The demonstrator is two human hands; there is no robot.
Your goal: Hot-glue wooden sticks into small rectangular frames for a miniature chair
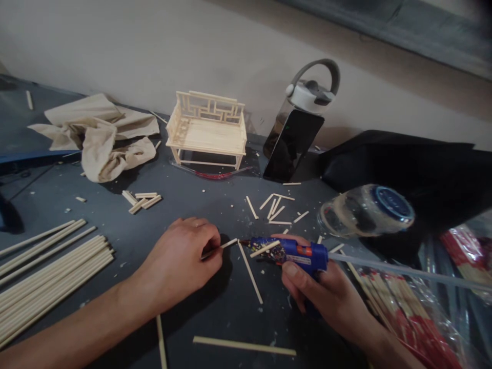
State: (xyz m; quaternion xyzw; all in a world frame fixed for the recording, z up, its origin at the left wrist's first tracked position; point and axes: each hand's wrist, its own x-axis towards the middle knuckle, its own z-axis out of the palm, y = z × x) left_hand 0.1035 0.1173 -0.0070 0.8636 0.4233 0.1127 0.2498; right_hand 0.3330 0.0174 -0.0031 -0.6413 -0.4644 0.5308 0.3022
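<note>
My left hand (188, 256) is closed in a pinch on a short thin wooden stick (229, 244), whose free end points right. In my right hand (319, 287) is a blue hot glue gun (292, 252), gripped by its handle. The gun's nozzle (243, 242) is at the tip of the held stick; whether they touch I cannot tell. A clear glue stick (384, 267) runs out of the gun's back. Just below the nozzle, another thin stick (251, 277) lies on the dark table. A piece of wood lies across the gun's front.
Behind stands a miniature wooden bench (207, 132). A phone (294, 146) leans on a bottle (312, 95); a clear jar (365, 210) lies right. Long sticks (54, 282) lie left, a crumpled cloth (111, 138) behind them. Bagged red-ended sticks (407, 302) are at right.
</note>
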